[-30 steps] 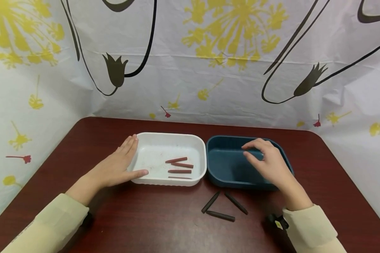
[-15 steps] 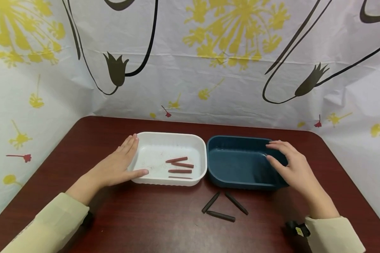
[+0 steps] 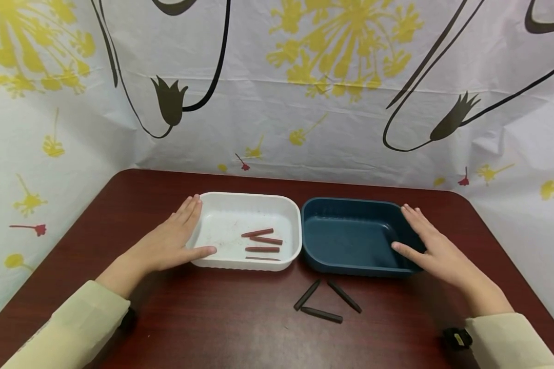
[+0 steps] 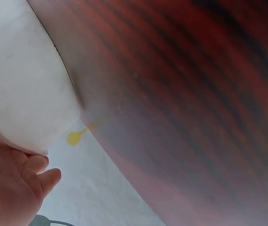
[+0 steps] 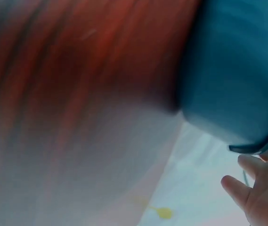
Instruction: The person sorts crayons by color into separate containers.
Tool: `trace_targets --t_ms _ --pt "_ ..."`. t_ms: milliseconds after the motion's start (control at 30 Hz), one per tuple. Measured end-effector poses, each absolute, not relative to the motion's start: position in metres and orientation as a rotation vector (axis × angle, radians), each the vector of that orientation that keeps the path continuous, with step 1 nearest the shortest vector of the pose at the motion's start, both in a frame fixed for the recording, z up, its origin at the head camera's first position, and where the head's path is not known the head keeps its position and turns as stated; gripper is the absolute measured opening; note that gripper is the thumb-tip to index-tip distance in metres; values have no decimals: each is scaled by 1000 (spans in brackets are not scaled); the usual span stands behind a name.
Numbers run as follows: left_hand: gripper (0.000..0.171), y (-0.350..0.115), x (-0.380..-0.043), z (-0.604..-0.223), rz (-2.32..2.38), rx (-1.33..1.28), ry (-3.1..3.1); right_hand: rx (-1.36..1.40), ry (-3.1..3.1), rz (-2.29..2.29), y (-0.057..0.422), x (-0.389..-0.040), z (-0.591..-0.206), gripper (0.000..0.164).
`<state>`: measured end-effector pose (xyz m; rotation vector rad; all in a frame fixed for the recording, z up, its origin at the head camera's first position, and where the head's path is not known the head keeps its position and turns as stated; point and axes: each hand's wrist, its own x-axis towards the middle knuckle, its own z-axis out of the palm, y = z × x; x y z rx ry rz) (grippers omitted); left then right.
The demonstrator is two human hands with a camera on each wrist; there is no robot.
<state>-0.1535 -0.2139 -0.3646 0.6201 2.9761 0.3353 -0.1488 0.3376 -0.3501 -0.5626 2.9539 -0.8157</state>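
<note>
My left hand (image 3: 171, 241) rests on the left end of a white tray (image 3: 235, 202), fingers straight along its rim and thumb over the near edge. In that tray lie several dark red crayons (image 3: 262, 249), one of them just a thin sliver. My right hand (image 3: 436, 251) lies spread at the right end of a dark blue tray (image 3: 346, 236), its fingers at the rim and its thumb reaching over the inside. In the left wrist view, the white tray's outer wall (image 4: 25, 80) stands beside the palm; in the right wrist view, the blue tray's wall (image 5: 232, 80) does.
The two trays stand side by side on a dark red-brown table (image 3: 212, 318). In front of the blue tray lie three black crayons (image 3: 322, 314). A patterned white cloth (image 3: 258, 102) hangs behind the table.
My right hand has moved right from above the blue tray to its right end, and its curled fingers have straightened. The left hand and the crayons have stayed in place.
</note>
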Motion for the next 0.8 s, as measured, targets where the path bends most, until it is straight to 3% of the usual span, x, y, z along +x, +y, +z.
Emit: trace_targets --t_ms 233,567,800 --pt "113 -214 -153 -365 338 610 2980 -584 2849 -844 347 -151 -360 98" --pt "93 -205 -147 -360 416 670 2973 -633 2778 -861 347 -154 -361 117" --pt "75 -182 -140 -357 523 1047 3065 -614 2746 -884 348 -154 -360 120"
